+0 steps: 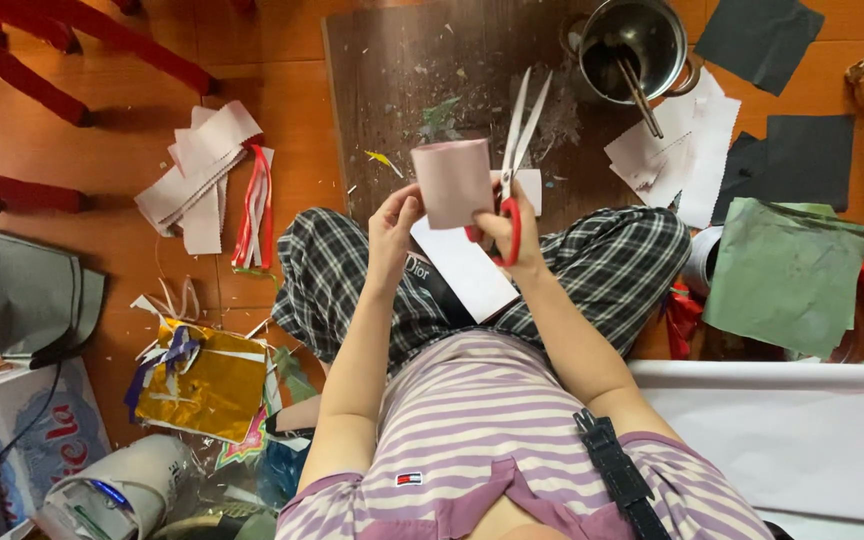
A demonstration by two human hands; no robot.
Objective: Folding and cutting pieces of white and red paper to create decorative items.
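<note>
My left hand (392,222) pinches the left edge of a pale pink paper piece (451,180), curved like a tube. My right hand (510,232) steadies the paper's right side and grips red-handled scissors (518,150), whose open blades point away over a dark wooden board (412,70). A white sheet (464,268) lies on my lap under both hands, over plaid trousers.
A metal pot (636,45) with sticks stands at the board's far right. White papers (680,145), black sheets (797,160) and green paper (787,272) lie right. Pink strips (197,180), gold foil (202,385), a grey folded sheet (27,295) and red chair legs (22,75) are left.
</note>
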